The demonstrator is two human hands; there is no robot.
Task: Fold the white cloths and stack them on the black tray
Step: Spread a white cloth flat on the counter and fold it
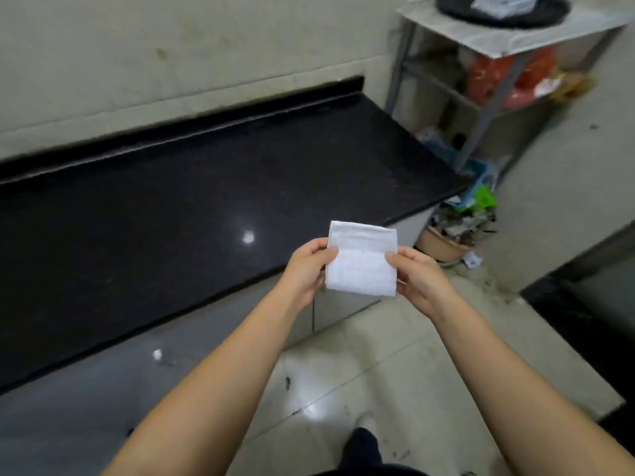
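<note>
From my seat I read the scene left to right. The black counter (206,187) runs along the wall on the left. My left hand (311,266) pinches the left edge of the folded white cloth (360,261), thumb on top and fingers curled behind it. My right hand (417,274) pinches the right edge the same way. The cloth hangs in the air between them, above the counter's near right corner, resting on nothing.

The black tray (501,10) sits well apart, on the shelf (508,39) at the upper right, with something pale already on it; it is too blurred to tell what.

The risks, as I judge them: a top flap lies across the cloth, and if either pinch slackens during the carry, the fold could spring open. The tray is high and far, so a one-handed reach could land the cloth askew or off the rim.

Count: one cloth in hand, one tray, one counter, one shelf, two hands.
</note>
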